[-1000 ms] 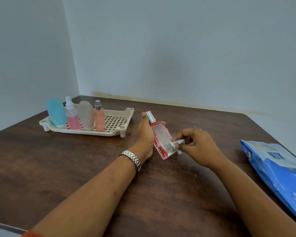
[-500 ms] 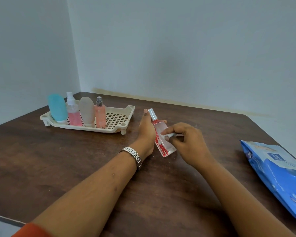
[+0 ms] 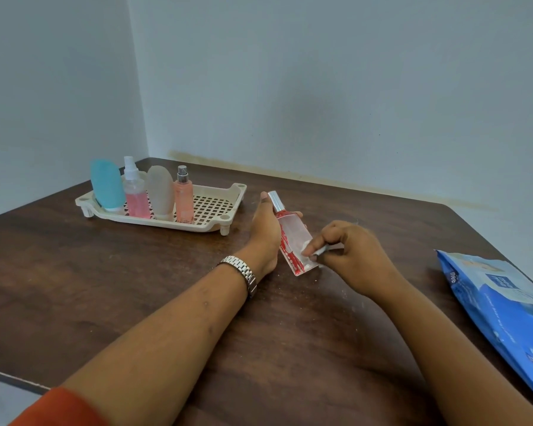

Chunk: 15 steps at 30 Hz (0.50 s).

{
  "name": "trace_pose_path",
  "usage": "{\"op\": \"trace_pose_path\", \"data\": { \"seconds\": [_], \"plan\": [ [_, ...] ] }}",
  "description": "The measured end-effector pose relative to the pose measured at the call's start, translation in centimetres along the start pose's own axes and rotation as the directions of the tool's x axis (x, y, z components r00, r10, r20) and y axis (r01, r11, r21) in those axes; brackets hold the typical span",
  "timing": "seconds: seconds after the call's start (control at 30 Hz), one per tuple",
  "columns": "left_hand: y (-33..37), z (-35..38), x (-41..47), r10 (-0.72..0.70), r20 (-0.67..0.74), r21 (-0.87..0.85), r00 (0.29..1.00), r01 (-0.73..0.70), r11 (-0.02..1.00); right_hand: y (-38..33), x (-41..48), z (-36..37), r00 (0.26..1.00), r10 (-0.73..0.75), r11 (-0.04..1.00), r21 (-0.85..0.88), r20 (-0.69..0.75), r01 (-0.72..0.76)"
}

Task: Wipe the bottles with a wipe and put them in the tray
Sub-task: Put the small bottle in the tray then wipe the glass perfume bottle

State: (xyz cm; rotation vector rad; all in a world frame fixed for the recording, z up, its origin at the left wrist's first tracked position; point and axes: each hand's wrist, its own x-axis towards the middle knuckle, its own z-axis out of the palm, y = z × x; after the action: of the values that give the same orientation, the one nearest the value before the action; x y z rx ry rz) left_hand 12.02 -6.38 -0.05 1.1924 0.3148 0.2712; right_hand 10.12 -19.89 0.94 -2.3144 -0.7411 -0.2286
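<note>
Item one: clear bottle [image 3: 293, 239] with red patterning along one side and a silver cap, held tilted above the dark wooden table [image 3: 130, 290], cap pointing up and away, base low and near the tabletop; whether the base touched the wood could not be told. Left hand [image 3: 264, 233] gripped this bottle, fingers wrapped round its upper body from the far side, thumb end showing beside the cap. A metal-link watch [image 3: 240, 271] sat on the left wrist, and an orange sleeve [image 3: 59, 405] showed at the lower edge. Right hand [image 3: 353, 255] was curled, fingertips pinching a small bunched white wipe [image 3: 307, 245] and pressing it against the lower face of the bottle. Item two: cream perforated tray [image 3: 217, 226] on short feet, standing on the table to the left of and behind the hands, well apart from the held bottle. It held four containers upright in a row across its left half: a blue tube [image 3: 106, 186], a pink spray bottle [image 3: 135, 199] with a white nozzle, a frosted grey tube [image 3: 160, 192] and a peach spray bottle [image 3: 183, 202] with a silver top. The right half of the tray showed its bare grid. Item three: blue wipes pack [image 3: 505, 312], lying flat at the table's right edge, apart from both hands.
</note>
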Motion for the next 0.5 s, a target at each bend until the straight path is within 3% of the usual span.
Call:
{"op": "trace_pose_path", "data": {
  "seconds": [0.1, 0.17, 0.33, 0.5],
  "plan": [
    [-0.1, -0.1, 0.2, 0.007, 0.0, -0.02, 1.0, -0.007, 1.0, -0.9, -0.2, -0.2, 0.989, -0.051, 0.997, -0.053, 0.138, 0.059],
    [-0.3, -0.2, 0.3, -0.018, 0.015, -0.005, 1.0, 0.018, 1.0, -0.6, -0.1, -0.8, 0.982, -0.004, 0.999, -0.05, 0.19, 0.014],
    [-0.5, -0.4, 0.5, -0.042, 0.007, -0.005, 0.999, 0.043, 0.999, 1.7, 0.0, -1.1, 0.987, 0.138, 0.987, 0.072, 0.087, -0.144],
    [-0.6, -0.4, 0.4, -0.032, 0.006, -0.023, 0.999, 0.032, 0.999, 1.1, -0.1, -0.5, 0.995, 0.087, 0.996, -0.012, 0.046, -0.087]
  ]
}}
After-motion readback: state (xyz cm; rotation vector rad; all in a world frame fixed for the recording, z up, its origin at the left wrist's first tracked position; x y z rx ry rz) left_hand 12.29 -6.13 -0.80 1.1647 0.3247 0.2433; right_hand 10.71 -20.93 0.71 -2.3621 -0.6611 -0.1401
